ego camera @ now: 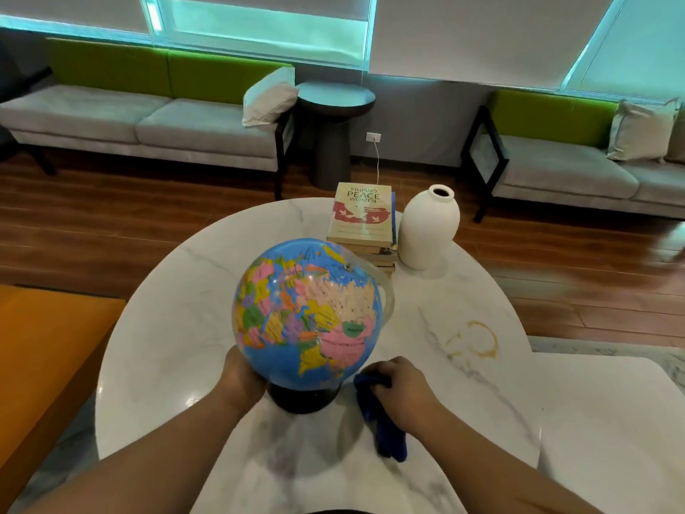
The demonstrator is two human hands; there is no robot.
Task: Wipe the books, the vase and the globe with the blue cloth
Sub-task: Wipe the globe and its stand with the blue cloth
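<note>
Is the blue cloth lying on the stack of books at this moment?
No, the right hand grips the blue cloth beside the globe, apart from the stack of books.

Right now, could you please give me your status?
Left hand on globe, fingers hidden. Right hand grips blue cloth beside it. Books, vase clear behind.

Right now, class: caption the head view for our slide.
Left hand holds the globe; right hand grips the blue cloth beside it.
</note>
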